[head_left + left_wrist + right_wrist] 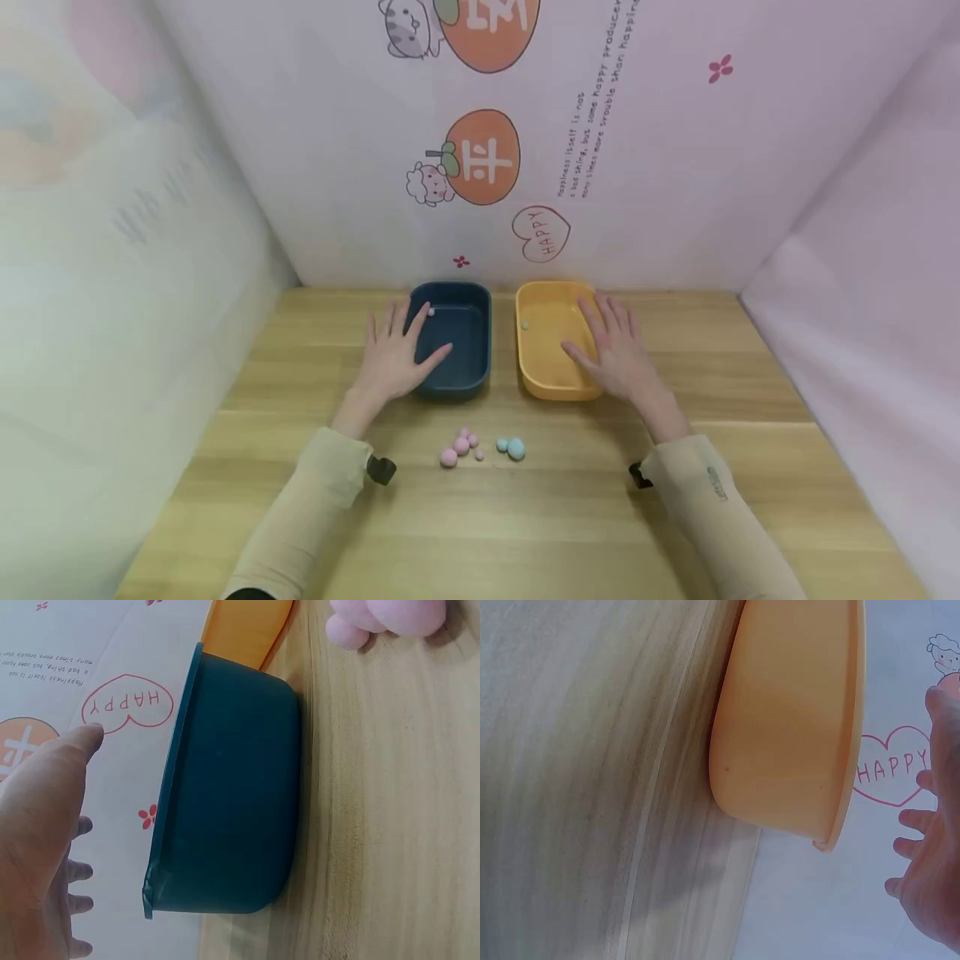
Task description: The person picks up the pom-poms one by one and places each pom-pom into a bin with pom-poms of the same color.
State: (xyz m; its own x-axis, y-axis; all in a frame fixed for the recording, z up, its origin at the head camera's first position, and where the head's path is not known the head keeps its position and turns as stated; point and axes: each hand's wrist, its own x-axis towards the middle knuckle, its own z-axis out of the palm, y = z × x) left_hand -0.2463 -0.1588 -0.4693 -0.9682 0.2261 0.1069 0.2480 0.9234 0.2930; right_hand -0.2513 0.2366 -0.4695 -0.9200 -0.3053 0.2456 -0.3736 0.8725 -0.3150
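Note:
My left hand [392, 358], fingers spread, hovers over the left edge of a dark blue bin [453, 387], holding nothing. A small whitish ball [431, 312] lies in that bin near the index fingertip. On the other side my right hand [621, 358] is spread over the right edge of a yellow bin [558, 392], also holding nothing. Inside the yellow bin, a small light blue ball [524, 326] sits by the left wall. In the wrist views, the blue bin [232, 787] and yellow bin [787, 712] stand on the table beside the hands.
Several pink balls [461, 446] lie in a cluster on the wooden table [525, 533], in front of the bins. Two light blue balls [516, 449] touch just right of them. A printed white cloth wall [337, 183] rises close behind the bins, with cloth sides left and right.

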